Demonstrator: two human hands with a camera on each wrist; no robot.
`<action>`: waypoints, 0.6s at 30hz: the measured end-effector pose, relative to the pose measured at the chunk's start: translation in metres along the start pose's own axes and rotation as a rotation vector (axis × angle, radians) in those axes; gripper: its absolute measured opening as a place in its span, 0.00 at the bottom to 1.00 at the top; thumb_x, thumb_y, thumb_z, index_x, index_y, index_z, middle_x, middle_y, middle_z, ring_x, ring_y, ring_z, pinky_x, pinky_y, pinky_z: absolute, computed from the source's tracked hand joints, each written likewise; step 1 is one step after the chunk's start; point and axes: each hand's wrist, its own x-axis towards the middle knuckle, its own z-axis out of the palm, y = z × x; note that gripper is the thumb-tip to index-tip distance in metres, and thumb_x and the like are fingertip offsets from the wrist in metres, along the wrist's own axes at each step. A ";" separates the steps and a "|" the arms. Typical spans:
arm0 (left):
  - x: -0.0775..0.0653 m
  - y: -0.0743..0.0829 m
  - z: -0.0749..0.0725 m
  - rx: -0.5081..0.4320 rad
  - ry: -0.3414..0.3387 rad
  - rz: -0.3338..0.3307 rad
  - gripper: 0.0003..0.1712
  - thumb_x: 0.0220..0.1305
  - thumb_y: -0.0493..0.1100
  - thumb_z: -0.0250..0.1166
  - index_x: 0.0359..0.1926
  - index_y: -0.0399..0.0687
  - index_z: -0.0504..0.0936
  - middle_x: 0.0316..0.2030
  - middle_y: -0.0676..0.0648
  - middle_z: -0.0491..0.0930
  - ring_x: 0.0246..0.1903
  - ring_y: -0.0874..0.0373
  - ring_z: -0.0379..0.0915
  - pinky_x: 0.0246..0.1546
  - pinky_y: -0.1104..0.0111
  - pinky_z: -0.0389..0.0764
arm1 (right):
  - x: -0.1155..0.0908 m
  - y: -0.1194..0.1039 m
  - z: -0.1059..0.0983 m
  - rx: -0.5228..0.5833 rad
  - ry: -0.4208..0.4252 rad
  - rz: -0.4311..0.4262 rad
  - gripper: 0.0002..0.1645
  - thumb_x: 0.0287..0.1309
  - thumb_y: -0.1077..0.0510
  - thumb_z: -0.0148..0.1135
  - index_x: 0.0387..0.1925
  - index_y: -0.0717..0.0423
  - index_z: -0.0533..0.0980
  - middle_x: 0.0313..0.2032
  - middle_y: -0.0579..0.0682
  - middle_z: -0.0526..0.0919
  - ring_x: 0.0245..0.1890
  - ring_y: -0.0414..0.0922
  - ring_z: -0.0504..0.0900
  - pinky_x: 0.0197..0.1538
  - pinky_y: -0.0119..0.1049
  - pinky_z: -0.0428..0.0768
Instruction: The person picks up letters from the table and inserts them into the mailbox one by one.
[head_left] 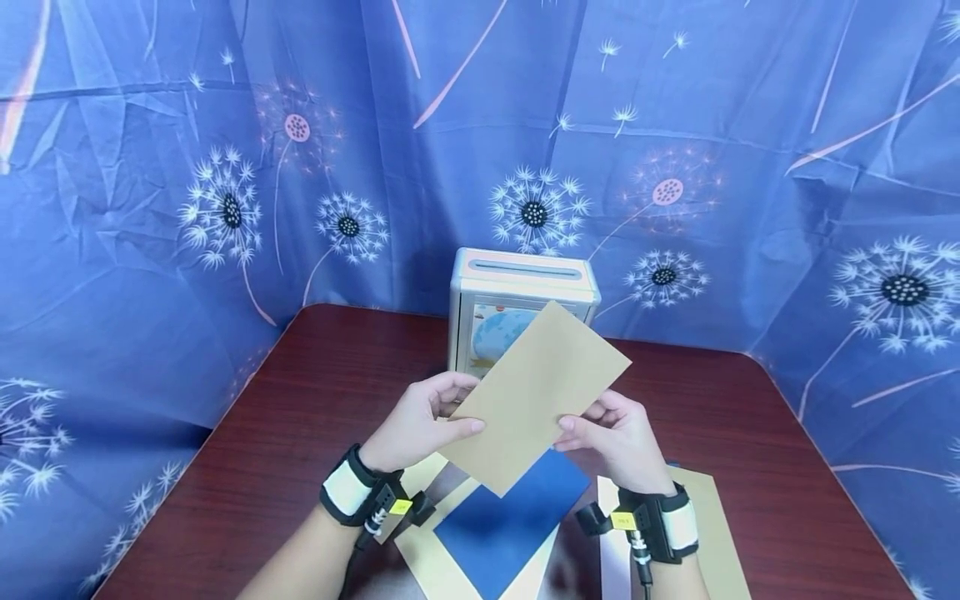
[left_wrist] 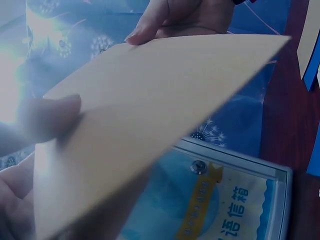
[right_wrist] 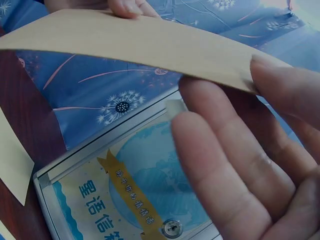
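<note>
A plain tan envelope (head_left: 536,396) is held up at a slant between both hands, over the table. My left hand (head_left: 423,421) pinches its lower left edge, thumb on the near face and fingers behind. On its lower right edge, my right hand (head_left: 618,433) pinches with the thumb in front. The right wrist view shows the envelope (right_wrist: 150,50) bowed slightly, with two fingers below its edge. Behind it stands a metal-framed letter box (head_left: 525,287) with a long slot (head_left: 525,268) in its top. A round lock (right_wrist: 172,228) sits on its printed front, partly hidden by the envelope in the head view.
Below the hands, a dark blue envelope (head_left: 510,525) lies on pale yellow paper (head_left: 420,546). More tan and white paper (head_left: 716,517) lies under the right wrist. The dark red table (head_left: 300,400) is backed by a blue dandelion-print curtain (head_left: 442,167).
</note>
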 end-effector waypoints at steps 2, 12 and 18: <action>0.001 0.002 -0.001 0.009 0.026 -0.003 0.26 0.59 0.35 0.70 0.58 0.44 0.76 0.44 0.41 0.85 0.40 0.54 0.84 0.39 0.64 0.85 | 0.001 -0.001 0.000 0.016 0.034 0.006 0.17 0.59 0.75 0.60 0.48 0.60 0.80 0.34 0.49 0.89 0.32 0.49 0.89 0.35 0.51 0.85; 0.006 0.010 -0.007 0.203 0.121 0.031 0.27 0.61 0.38 0.70 0.61 0.53 0.77 0.39 0.50 0.86 0.39 0.59 0.82 0.42 0.64 0.83 | 0.004 -0.008 0.005 -0.095 0.156 0.029 0.14 0.58 0.70 0.65 0.47 0.65 0.79 0.32 0.49 0.89 0.32 0.54 0.89 0.31 0.52 0.84; 0.006 0.019 -0.010 0.332 0.139 0.164 0.19 0.59 0.37 0.71 0.52 0.52 0.84 0.41 0.55 0.83 0.38 0.61 0.78 0.35 0.67 0.83 | 0.004 -0.015 0.008 -0.151 0.163 -0.056 0.16 0.58 0.69 0.66 0.48 0.69 0.78 0.35 0.47 0.89 0.32 0.53 0.89 0.31 0.52 0.84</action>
